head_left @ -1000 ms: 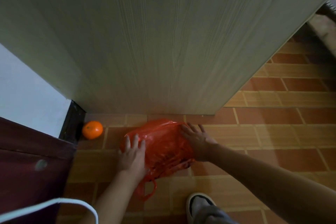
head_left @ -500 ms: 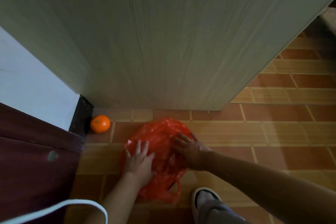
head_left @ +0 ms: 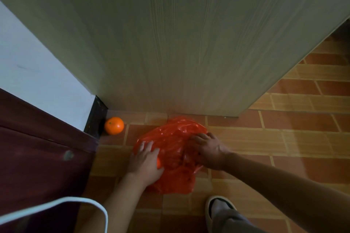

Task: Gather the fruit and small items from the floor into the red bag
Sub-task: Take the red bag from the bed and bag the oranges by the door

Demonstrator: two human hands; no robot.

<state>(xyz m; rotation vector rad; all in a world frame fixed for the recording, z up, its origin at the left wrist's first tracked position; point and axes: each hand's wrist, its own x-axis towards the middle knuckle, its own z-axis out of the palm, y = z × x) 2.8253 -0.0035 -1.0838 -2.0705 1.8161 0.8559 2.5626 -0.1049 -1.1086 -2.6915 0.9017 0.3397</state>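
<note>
The red bag (head_left: 171,143) is now bunched under the left hand (head_left: 144,162), fingers spread flat, and gripped by the right hand (head_left: 207,149), while the orange (head_left: 114,125) is left ungathered in the floor's wall corner.

**Obscured and cropped regions, head view**

Red bag (head_left: 176,138): contents not discernible through the crumpled plastic; only a small orange patch (head_left: 158,163) shows beside the left hand (head_left: 144,164). Right hand (head_left: 207,148): fingertips blurred, sunk into bag folds. Shoe (head_left: 219,208) and white cord (head_left: 56,206) cut off by the bottom edge. Both forearms leave the frame.
</note>
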